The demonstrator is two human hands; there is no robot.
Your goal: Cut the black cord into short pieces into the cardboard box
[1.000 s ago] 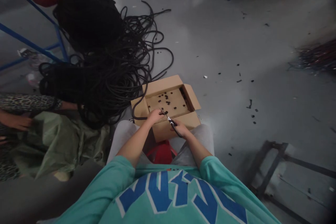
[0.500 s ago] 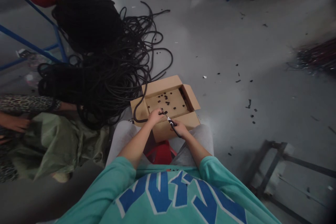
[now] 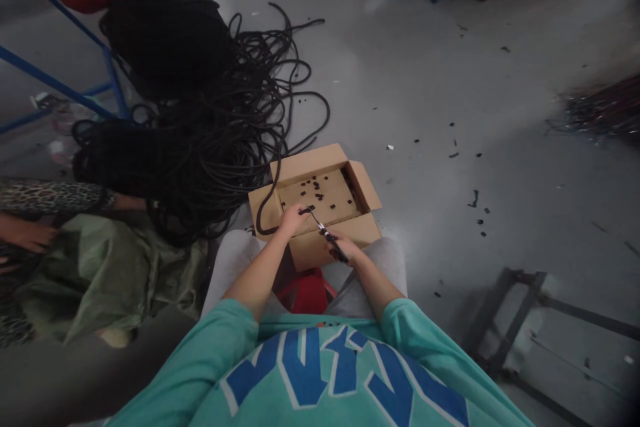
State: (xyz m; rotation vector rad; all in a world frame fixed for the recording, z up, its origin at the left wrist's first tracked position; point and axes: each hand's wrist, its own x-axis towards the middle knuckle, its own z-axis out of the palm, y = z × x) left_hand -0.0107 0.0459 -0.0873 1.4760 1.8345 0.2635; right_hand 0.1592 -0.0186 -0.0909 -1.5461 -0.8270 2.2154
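Over an open cardboard box (image 3: 310, 161), my left hand (image 3: 291, 221) is closed on the end of a black cord (image 3: 263, 211), which runs down from the pile and over the box's left flap. My right hand (image 3: 346, 247) grips a pair of scissors (image 3: 336, 245) by the dark handles. Their blades point up and left, reaching the cord end just beyond my left fingers. Whether the blades touch the cord I cannot tell. Several short black cut pieces (image 3: 319, 196) lie scattered on the box's bottom.
A big heap of black cord (image 3: 200, 140) spreads on the floor to the left. Beside it, another person's hand (image 3: 30, 235) rests near green cloth (image 3: 100, 267). Black scraps (image 3: 475, 198) dot the floor at right, near a metal frame (image 3: 530, 293). A red stool (image 3: 307, 290) shows between my knees.
The scissors and my right hand have shifted slightly. The cord end at my left fingers now sits a little higher and further left.
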